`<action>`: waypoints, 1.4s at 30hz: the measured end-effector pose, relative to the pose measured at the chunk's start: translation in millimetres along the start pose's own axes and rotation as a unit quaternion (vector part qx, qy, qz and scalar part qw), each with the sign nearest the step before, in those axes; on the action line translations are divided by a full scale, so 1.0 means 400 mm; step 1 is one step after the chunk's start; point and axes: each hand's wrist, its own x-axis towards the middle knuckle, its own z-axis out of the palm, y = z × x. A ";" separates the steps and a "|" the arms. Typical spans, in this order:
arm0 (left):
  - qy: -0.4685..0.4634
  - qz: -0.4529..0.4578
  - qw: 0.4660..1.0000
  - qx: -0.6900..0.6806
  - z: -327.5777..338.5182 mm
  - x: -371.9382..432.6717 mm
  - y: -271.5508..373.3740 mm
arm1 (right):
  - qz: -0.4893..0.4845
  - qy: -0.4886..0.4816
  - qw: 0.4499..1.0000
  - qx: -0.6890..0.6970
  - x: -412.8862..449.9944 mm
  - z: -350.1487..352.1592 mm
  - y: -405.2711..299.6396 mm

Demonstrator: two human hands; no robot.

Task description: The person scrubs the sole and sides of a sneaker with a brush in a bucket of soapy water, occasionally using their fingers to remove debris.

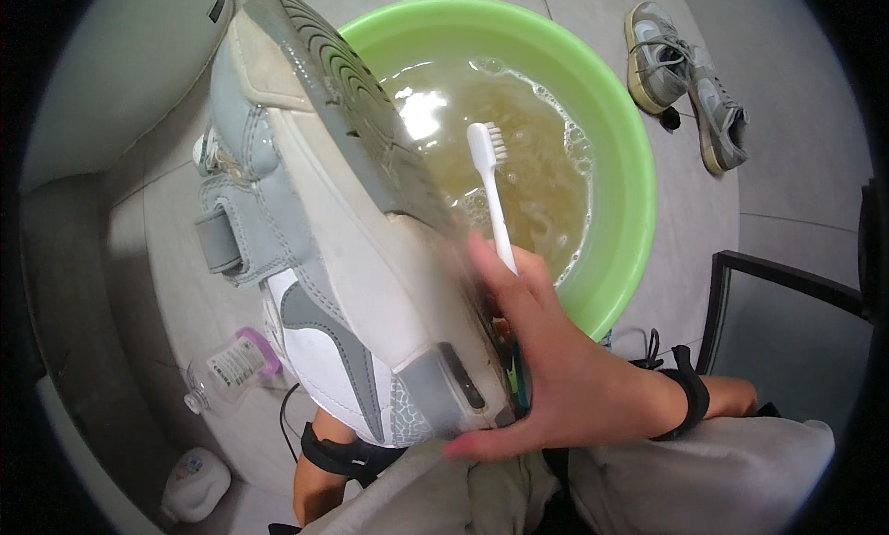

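Note:
A white and grey sneaker (326, 257) is raised in front of me, tilted so its wet grey patterned outsole (347, 91) faces the basin. My right hand (555, 368) spans the sneaker's heel end, thumb near the lower edge and fingers by the sole. Between those fingers is a white toothbrush (493, 195), bristles pointing right, its head over the water. My left wrist (333, 431), with a black strap, comes up beneath the sneaker. The left hand itself is hidden behind the shoe. A green plastic basin (625, 209) of cloudy brownish water with suds sits beyond.
A pair of grey sneakers (656, 63) stands on the tiled floor at upper right. To the left lie a clear bottle with a pink part (233, 372) and a white plastic jug (198, 483). A dark-framed panel (785, 327) is at right. Part of another shoe (207, 153) shows behind the raised sneaker.

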 end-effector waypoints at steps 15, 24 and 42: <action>0.007 0.004 1.000 0.026 -0.002 -0.023 -0.041 | -0.017 -0.031 0.999 -0.032 -0.015 0.002 -0.006; 0.017 0.018 0.998 0.055 -0.003 -0.048 -0.095 | 0.017 -0.006 0.997 0.081 -0.025 -0.024 0.049; 0.073 0.060 0.994 0.058 -0.008 -0.022 -0.100 | 0.026 0.004 0.990 0.142 0.012 -0.082 0.084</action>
